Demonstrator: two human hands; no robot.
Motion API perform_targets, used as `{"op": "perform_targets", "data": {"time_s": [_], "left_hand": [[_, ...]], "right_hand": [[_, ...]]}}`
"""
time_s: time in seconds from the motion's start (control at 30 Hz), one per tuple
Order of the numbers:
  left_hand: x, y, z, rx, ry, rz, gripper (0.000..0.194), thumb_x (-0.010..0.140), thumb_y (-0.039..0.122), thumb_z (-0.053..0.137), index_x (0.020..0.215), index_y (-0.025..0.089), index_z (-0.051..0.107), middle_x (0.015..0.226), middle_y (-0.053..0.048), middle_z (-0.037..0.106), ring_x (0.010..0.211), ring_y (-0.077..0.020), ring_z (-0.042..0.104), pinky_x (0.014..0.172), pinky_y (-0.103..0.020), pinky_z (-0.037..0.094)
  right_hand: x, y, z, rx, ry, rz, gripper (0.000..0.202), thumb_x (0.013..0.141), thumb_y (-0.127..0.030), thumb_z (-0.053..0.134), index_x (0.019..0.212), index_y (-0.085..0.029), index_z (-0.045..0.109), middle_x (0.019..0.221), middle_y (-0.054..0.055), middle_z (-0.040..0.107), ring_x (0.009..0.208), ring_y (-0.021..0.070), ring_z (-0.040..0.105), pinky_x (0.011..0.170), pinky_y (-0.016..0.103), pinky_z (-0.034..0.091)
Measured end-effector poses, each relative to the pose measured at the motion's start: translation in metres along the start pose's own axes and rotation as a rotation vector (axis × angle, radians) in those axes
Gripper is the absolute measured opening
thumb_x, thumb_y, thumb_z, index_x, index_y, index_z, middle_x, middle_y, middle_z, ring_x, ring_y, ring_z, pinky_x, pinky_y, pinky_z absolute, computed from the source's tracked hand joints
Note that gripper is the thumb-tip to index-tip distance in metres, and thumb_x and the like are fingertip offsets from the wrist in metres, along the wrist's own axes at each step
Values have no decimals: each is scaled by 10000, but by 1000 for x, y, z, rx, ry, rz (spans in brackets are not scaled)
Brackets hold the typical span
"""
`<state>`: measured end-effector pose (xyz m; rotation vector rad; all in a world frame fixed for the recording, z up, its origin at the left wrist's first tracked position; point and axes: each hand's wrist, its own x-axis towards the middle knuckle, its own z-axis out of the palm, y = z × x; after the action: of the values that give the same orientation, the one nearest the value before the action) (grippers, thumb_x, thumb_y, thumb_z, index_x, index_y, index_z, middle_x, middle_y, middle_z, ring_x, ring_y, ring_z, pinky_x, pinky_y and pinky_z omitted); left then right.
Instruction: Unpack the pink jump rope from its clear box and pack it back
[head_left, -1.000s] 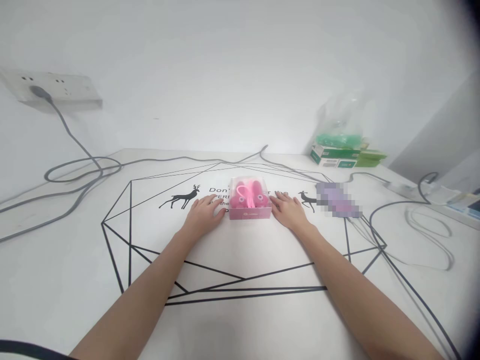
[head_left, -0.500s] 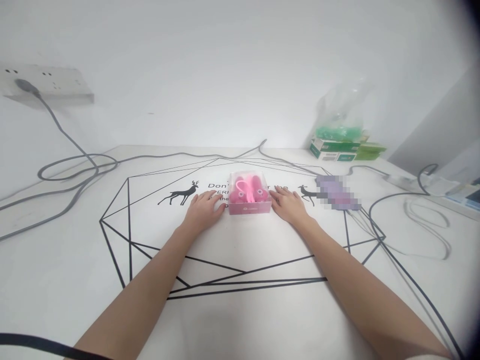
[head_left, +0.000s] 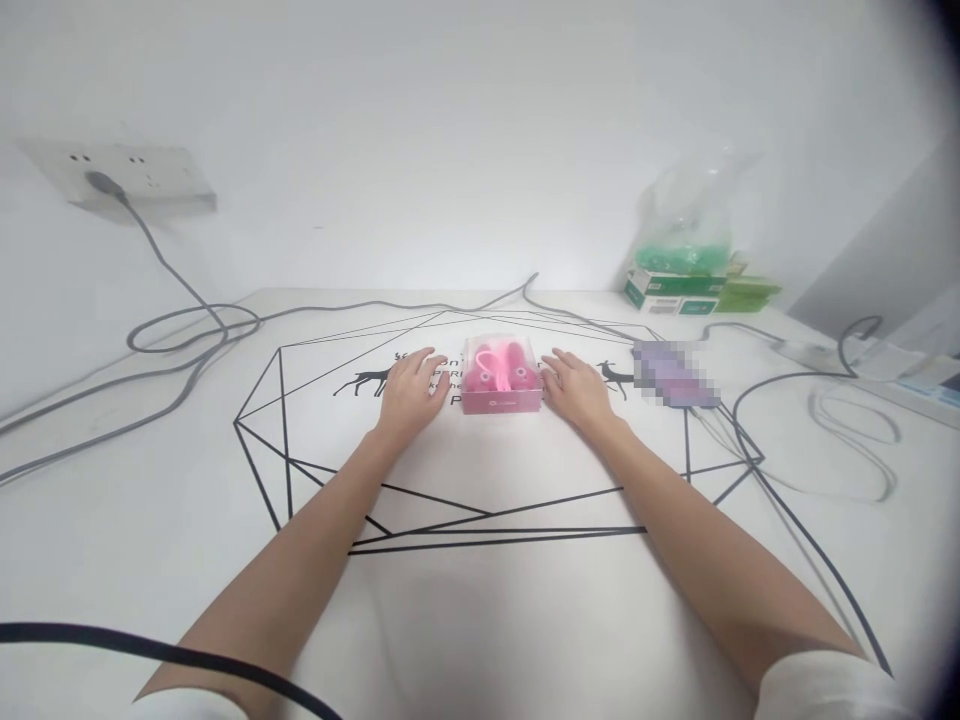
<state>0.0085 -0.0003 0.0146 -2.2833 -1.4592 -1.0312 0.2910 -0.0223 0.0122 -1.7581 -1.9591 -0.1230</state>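
Between my hands on the white table sits a small pink box (head_left: 501, 401) with a clear cover. Pink rounded pieces with eye-like spots and a looped pink cord (head_left: 495, 368) show through it; I cannot tell exactly what they are. My left hand (head_left: 414, 390) rests palm down just left of the box, fingers spread, a small gap between them. To the right, my right hand (head_left: 580, 390) also lies palm down with fingers apart, its tips very close to the box's side. Neither hand holds anything.
A blurred-out purple object (head_left: 675, 375) lies right of my right hand, with cables around it. Green-and-white boxes (head_left: 675, 290) under a plastic bag (head_left: 682, 220) stand at the back right. A grey cable (head_left: 176, 270) hangs from the wall socket (head_left: 161, 178). A black cable (head_left: 187, 655) crosses my left forearm.
The camera view has shifted slightly. My left hand is a little farther from the box, and both hands' fingers reach slightly farther forward beside it. The box appears to stay in place.
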Motion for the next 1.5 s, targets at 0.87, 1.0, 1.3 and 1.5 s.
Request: {"op": "perform_targets", "data": {"time_s": [0.87,1.0,1.3,1.5], "left_hand": [[-3,23,6,-172,-124,311,296,996,364,440,1163,233,647,1279,-80,632,1202,-220,562,1103,-446,346],[0,15,5,-193,-180,347,297,997,345,443,1195,258,647,1303,-78,617,1218,-218,554,1085,-436,367],[1,-2,-5,-218,-198,368,373,1014,257,362,1317,276,579,1346,-70,590,1242,-205,536,1041,-407,410],[-4,9,-7,-93,-99,262,352,979,246,396,1257,262,612,1300,-59,622,1219,-216,557,1125,-469,316]], "right_hand": [[-1,-37,-21,95,-108,-335,388,1015,-335,347,1180,-260,690,1309,17,648,1280,222,538,1026,349,432],[-3,-40,-27,68,-92,-359,385,1019,-332,347,1124,-252,709,1160,27,715,1100,199,635,927,307,463],[-8,-51,-38,-87,-142,-402,381,996,-376,378,1114,-299,732,1139,18,735,1002,233,666,816,327,479],[-7,-45,-33,-10,-129,-460,368,990,-378,398,1173,-310,709,1257,3,689,1116,210,638,977,348,442]]}}
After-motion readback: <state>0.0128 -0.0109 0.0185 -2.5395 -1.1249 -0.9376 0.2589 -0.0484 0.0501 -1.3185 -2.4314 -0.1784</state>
